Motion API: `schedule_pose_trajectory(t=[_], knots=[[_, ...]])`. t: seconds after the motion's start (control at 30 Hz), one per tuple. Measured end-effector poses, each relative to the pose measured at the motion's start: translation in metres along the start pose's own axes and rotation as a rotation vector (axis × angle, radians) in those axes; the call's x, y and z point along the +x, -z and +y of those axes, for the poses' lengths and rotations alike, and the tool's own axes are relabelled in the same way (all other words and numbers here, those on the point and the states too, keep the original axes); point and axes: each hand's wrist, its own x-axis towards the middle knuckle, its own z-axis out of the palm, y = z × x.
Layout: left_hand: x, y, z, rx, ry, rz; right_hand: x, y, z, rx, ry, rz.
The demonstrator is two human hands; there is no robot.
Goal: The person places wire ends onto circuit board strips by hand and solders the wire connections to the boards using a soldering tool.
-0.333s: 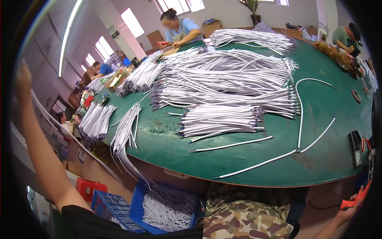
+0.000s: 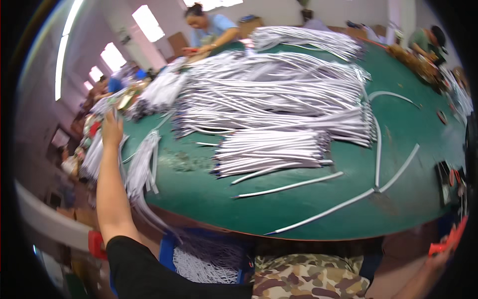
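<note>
My left hand [image 2: 113,130] reaches out over the left end of the table, close to the bundles of white cables [image 2: 97,157] there. Motion blurs its fingers, so a grip cannot be made out. At the far right edge, my right hand [image 2: 437,263] is closed on an orange-red handled tool [image 2: 450,241], whose working end is unclear. A hanging bunch of white cables [image 2: 142,167] droops over the table's front edge, right of my left forearm. Single white cables, one straight [image 2: 289,185] and a joined branching one [image 2: 328,212], lie in front of me.
Large piles of white cables [image 2: 269,99] cover the middle of the green table [image 2: 199,199], with a shorter stack [image 2: 271,154] nearer. Below stands a blue crate [image 2: 167,251] of cables. A black box [image 2: 443,182] lies right. Co-workers [image 2: 211,30] sit beyond.
My left hand has swung from high at the far left, rightward and down to the bundles. A white strand trailing near it is no longer visible there. My right hand keeps the tool.
</note>
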Motion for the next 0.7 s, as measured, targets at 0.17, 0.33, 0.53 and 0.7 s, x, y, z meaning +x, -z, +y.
schedule_pose_trajectory(t=[0.17,0.33,0.53,0.7], knots=[[-0.136,-0.172,0.077,-0.058,0.164,-0.715,-0.008,-0.025,-0.013,0.013,-0.029,0.013],[-0.065,-0.167,-0.024,-0.200,0.245,-0.603,-0.022,-0.034,-0.008,0.028,0.023,-0.023],[-0.048,0.066,0.312,-0.997,-0.352,0.050,-0.054,-0.059,-0.031,0.074,0.065,-0.073],[-0.128,0.208,0.539,-1.376,-1.169,-0.199,-0.073,-0.066,-0.028,0.137,0.093,-0.155]])
